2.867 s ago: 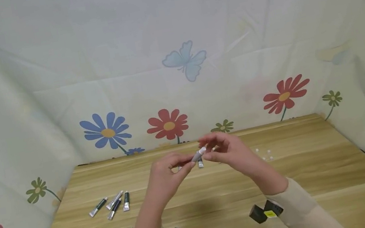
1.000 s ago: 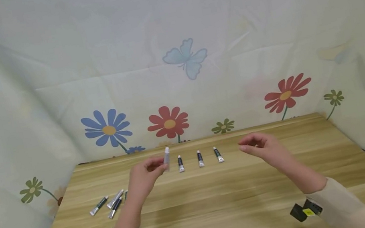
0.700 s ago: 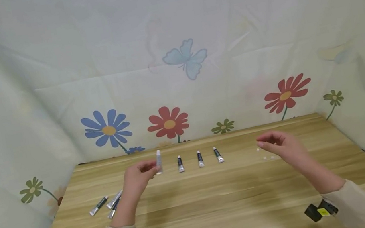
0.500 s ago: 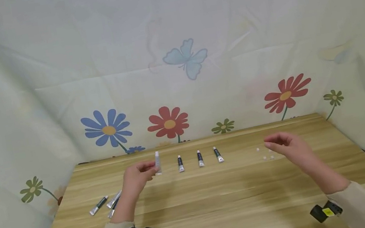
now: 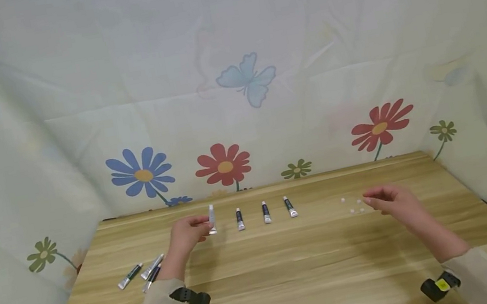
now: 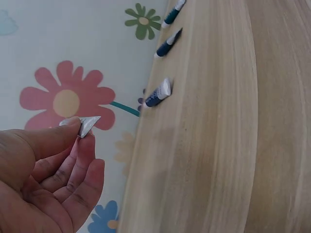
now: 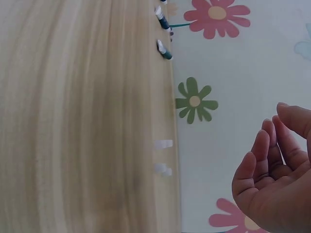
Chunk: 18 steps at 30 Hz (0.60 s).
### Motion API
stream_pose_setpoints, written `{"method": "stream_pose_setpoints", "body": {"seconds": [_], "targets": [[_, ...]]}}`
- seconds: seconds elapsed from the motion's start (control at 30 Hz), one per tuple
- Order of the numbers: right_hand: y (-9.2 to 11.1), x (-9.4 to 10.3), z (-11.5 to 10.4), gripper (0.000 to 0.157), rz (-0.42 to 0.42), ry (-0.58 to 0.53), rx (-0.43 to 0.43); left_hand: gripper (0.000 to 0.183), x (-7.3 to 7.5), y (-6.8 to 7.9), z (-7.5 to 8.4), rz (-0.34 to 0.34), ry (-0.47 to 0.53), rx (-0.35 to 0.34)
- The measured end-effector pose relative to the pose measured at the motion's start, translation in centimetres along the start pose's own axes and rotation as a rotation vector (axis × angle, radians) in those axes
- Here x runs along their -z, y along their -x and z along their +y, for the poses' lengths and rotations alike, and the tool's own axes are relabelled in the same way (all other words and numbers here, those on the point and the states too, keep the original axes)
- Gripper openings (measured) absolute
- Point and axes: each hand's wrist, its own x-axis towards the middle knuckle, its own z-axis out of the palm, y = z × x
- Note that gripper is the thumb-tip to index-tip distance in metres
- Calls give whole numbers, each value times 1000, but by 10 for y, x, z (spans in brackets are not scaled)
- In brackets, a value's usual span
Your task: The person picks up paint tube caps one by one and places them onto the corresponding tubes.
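My left hand (image 5: 186, 238) pinches a pale paint tube (image 5: 211, 214) between thumb and fingers, cap end up and close over the table. In the left wrist view the thumb covers part of this paint tube, and its flat silver crimped end (image 6: 89, 125) sticks out. Right of it, three dark-labelled paint tubes (image 5: 239, 219) lie in a spaced row. My right hand (image 5: 397, 205) is at the right beside several tiny white pieces (image 5: 352, 211), its fingers loosely bent. The right wrist view shows nothing between the thumb and fingertips.
Several more paint tubes (image 5: 130, 276) lie in a loose group at the left, partly behind the left wrist. The wooden table (image 5: 294, 273) ends at a flowered cloth (image 5: 309, 80) hung behind it. Each wrist wears a black strap (image 5: 436, 289) with a small camera.
The hands have parted: the left carries the paint tube left and lowers it toward the table, left of the row; the right moves right to the white pieces.
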Motion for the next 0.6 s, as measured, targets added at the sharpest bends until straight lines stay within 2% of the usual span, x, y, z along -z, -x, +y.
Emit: {"method": "stream_pose_setpoints", "body": {"seconds": [0.13, 0.43, 0.6], "targets": [[-2, 0, 9, 44, -16, -24, -19, 32, -5, -6, -3, 0, -7, 10], [-7, -2, 23, 43, -27, 2, -56, 28, -10, -15, -14, 9, -61, -7], [-10, -4, 31, 42, -30, 18, -92, 28, -12, -19, -19, 14, -36, 10]]}}
